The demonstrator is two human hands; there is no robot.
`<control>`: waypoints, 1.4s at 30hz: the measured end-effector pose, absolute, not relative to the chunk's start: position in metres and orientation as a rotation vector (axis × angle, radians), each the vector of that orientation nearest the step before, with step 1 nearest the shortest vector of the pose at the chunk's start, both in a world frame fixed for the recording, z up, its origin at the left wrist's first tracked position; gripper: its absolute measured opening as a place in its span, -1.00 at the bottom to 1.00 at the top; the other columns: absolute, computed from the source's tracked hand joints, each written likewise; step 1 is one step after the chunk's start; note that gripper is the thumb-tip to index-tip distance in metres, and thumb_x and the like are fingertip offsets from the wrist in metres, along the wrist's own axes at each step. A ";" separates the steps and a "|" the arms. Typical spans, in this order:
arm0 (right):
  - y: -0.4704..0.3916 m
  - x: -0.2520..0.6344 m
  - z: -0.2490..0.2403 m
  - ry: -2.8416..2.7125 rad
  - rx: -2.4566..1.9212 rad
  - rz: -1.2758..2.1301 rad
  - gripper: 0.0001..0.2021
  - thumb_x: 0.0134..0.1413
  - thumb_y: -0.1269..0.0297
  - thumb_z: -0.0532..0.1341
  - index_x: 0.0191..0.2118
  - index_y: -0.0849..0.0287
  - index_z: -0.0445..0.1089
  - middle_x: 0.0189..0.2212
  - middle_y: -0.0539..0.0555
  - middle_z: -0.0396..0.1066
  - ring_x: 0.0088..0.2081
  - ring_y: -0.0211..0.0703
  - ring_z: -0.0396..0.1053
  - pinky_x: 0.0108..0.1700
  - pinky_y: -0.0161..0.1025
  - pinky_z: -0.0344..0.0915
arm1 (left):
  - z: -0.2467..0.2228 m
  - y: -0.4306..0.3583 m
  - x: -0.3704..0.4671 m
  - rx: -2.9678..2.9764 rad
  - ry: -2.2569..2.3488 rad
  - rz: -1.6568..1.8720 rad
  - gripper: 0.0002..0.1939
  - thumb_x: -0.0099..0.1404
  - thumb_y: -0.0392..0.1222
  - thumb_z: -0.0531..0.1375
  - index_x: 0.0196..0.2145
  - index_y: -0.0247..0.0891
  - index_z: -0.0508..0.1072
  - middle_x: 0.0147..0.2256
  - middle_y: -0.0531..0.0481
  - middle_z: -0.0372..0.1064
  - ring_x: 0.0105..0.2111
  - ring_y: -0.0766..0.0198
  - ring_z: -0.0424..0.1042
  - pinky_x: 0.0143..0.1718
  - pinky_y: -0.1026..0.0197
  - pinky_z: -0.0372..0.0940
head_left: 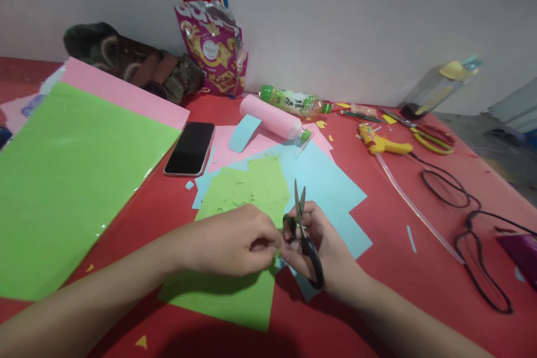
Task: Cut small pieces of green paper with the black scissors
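Note:
Black-handled scissors [308, 240] hang from the fingers of my right hand [321, 243], blades pointing up and slightly apart. My left hand [241, 239] is closed in a pinch, its fingertips meeting those of my right hand. A tiny green and blue bit shows just below the fingertips; whether the left fingers hold it is hard to make out. Under both hands lie green paper [235, 296] with small clippings on it and light blue paper [331, 184]. Pink paper [268, 117] is wrapped around a bottle behind them, a blue strip [244, 133] against it.
A phone [191, 149] and large green sheets [75, 179] lie left. At the back are a snack bag [213, 50] and a green-labelled bottle [289, 99]. A yellow glue gun [384, 142] with a looping cable, red-yellow scissors [432, 139] and a clear bottle [438, 89] stand or lie right.

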State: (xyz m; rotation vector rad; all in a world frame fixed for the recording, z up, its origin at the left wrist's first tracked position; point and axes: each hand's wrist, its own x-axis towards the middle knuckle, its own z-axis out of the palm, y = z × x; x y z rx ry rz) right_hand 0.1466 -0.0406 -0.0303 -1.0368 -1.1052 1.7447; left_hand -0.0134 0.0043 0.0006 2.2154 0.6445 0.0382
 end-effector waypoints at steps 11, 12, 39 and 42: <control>-0.041 0.147 -0.037 -1.114 -1.019 1.736 -0.59 -0.28 0.50 0.26 -0.33 0.07 0.03 -0.51 -0.14 0.13 -0.53 -0.42 0.12 -0.47 -0.41 0.11 | 0.000 0.005 -0.012 2.202 0.640 0.039 -0.84 0.01 -0.42 -0.05 -0.67 -0.30 0.10 -0.69 0.16 -0.09 -0.66 0.46 -0.05 -0.57 0.36 -0.06; -0.041 0.146 -0.037 -1.097 -1.016 1.714 -0.61 -0.27 0.50 0.25 -0.33 0.06 0.03 -0.52 -0.15 0.13 -0.53 -0.42 0.13 -0.47 -0.41 0.12 | 0.001 0.006 -0.012 2.200 0.653 0.039 -0.84 0.01 -0.42 -0.05 -0.67 -0.30 0.12 -0.69 0.16 -0.08 -0.66 0.46 -0.04 -0.57 0.37 -0.06; -0.037 0.149 -0.031 -1.013 -1.110 1.552 -0.64 -0.20 0.34 0.25 -0.31 0.05 0.03 -0.46 -0.11 0.11 -0.50 -0.38 0.15 -0.46 -0.36 0.12 | -0.011 0.004 -0.004 2.120 0.851 0.290 -0.76 0.17 -0.34 -0.05 -0.60 -0.34 0.28 -0.61 0.10 0.19 -0.55 0.42 0.17 -0.49 0.38 0.06; -0.038 0.150 -0.034 -1.014 -1.071 1.651 -0.65 -0.18 0.27 0.26 -0.29 0.06 0.06 -0.46 -0.10 0.13 -0.46 -0.34 0.17 -0.39 -0.31 0.14 | -0.004 0.009 -0.008 2.063 0.941 0.375 -0.77 0.17 -0.33 -0.04 -0.57 -0.34 0.31 -0.59 0.10 0.21 -0.54 0.42 0.19 -0.48 0.39 0.08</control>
